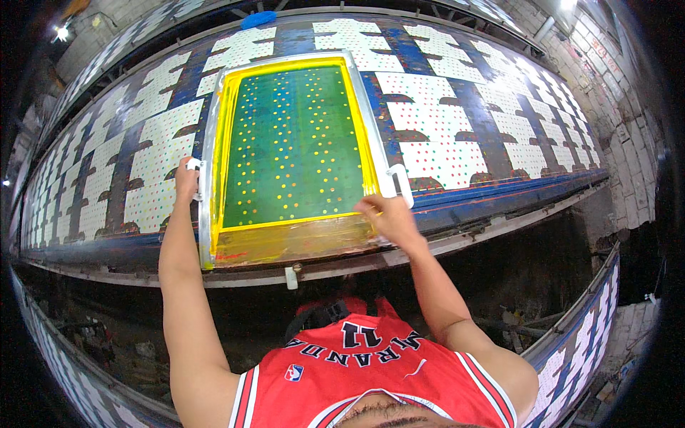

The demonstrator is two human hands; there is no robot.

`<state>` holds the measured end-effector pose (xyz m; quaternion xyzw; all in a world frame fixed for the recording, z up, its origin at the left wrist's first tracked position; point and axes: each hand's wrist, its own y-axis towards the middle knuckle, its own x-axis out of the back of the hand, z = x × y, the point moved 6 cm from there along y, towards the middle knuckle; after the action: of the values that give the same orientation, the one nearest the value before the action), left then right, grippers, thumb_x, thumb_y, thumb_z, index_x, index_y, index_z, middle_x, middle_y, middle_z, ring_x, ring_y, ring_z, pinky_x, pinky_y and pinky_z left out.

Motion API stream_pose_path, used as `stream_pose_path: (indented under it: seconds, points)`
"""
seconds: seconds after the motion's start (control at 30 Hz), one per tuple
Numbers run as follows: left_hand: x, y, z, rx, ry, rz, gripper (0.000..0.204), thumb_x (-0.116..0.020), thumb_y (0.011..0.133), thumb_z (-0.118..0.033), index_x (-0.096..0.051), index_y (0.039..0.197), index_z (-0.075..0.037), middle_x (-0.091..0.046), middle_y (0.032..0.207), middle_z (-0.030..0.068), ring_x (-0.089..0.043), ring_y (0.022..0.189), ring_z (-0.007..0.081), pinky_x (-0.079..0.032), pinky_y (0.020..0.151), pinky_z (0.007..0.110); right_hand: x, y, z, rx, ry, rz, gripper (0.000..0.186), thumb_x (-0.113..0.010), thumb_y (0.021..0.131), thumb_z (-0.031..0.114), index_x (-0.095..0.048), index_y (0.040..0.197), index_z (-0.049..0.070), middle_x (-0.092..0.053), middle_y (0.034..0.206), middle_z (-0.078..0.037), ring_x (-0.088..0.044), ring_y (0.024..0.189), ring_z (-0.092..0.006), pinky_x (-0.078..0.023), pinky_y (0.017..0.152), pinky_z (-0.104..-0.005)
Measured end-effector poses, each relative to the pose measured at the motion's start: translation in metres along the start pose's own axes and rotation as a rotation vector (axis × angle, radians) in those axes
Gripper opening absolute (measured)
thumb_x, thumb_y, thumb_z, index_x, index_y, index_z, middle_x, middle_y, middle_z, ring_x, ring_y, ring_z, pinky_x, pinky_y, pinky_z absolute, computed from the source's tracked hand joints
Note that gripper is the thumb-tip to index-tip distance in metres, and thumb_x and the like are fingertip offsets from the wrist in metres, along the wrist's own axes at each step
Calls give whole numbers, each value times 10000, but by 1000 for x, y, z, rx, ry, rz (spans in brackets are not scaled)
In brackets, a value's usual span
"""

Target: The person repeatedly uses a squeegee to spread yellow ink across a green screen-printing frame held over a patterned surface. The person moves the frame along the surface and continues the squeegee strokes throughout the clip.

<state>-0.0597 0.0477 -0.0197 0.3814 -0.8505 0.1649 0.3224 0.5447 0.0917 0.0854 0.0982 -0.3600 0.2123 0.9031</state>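
A screen printing frame [285, 143] with a green dotted mesh lies on the long table before me. Yellow ink runs along its inner edges, and a brown-yellow smeared strip borders its near end. My left hand [187, 178] is closed round the white handle [194, 165] on the frame's left side. Over the near right corner hangs my right hand [389, 217], its fingers bent and slightly blurred, so whether they hold anything cannot be made out. Just beyond it, the right white handle [401, 187] shows ungripped.
White cut fabric pieces [428, 135] with coloured dots lie in rows along the dark blue table [499, 192]. A blue object [258, 19] sits at the far edge. A metal rail [342, 267] runs along the near edge. Another table with pieces [592, 342] stands behind me, right.
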Motion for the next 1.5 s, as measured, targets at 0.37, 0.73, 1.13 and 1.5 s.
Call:
stream_pose_path:
  seconds: [0.37,0.73,1.13,1.5]
  points:
    - [-2,1,5,124,-26,65,532,-590,783,12,-583,1304,-97,-697,1075,177,-688,866,312,-528,731,403,21,37,-138,-232,-20,-230,361,-662,962,261,-655,1178,-27,-666,1043,-276,-641,1004,-418,-504,891,-471]
    - [1,3,-6,113,-45,48,508,-569,791,85,-609,1261,-104,-673,902,110,-553,468,212,-415,412,383,-1,45,-161,-469,210,-219,243,-573,980,178,-662,966,-47,-706,770,-214,-710,737,-402,-534,697,-476]
    - [2,-20,-174,-42,-74,-31,506,-559,764,66,-644,1244,-71,-636,750,71,-478,436,147,-338,386,340,94,51,-186,-484,285,-228,176,-608,909,109,-636,849,-54,-698,699,-184,-706,602,-283,-542,619,-415]
    - [-248,-151,-264,42,-365,48,517,-595,814,58,-596,1318,-57,-636,738,73,-469,412,135,-336,368,324,310,57,-382,-444,78,-316,182,-609,938,115,-680,952,-52,-721,746,-157,-691,557,-227,-537,562,-368]
